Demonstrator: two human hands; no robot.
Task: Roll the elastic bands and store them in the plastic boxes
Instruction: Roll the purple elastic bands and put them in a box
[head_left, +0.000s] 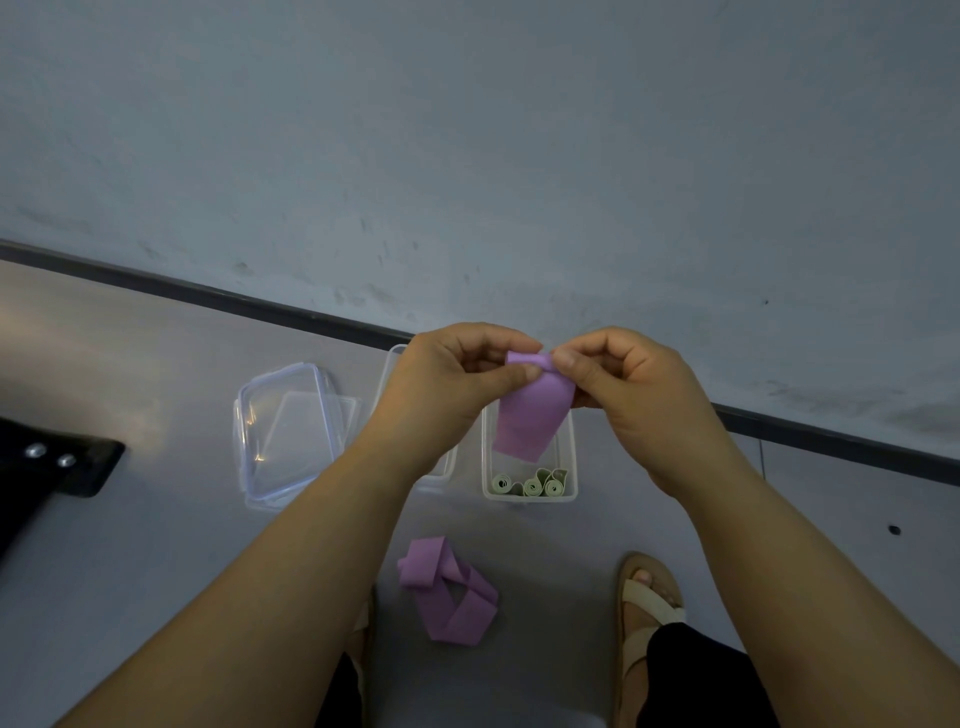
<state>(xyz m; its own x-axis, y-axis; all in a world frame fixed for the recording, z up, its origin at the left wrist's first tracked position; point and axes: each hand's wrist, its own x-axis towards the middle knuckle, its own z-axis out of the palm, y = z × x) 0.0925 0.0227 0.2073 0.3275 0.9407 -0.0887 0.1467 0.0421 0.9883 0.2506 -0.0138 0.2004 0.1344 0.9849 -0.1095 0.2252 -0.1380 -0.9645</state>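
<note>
grey floor meets a pale, scuffed wall, with a dark skirting strip (260, 301) running along the join. both hands are raised over the floor, close together. the left hand (447, 384) and the right hand (623, 395) each pinch the top edge of a purple band (530, 415) between thumb and forefinger, with the other fingers curled in. that top edge is turned over on itself, and the rest of the band hangs down flat.

behind the hanging band, on the floor, stands an open plastic box (574, 462) holding several green rolls (532, 486) packed together at its near end. just left of it is a second box (385, 379), mostly hidden by the left hand and wrist; what it holds cannot be told. further left lie two clear lids (283, 431), one stacked askew on the other.

nearer the person, a second purple band (447, 592) lies loose and looped on the floor between two sandalled feet, the right sandal (649, 603) plainly in view. a black object (62, 467) with two shiny screw heads pokes in from the left edge.
</note>
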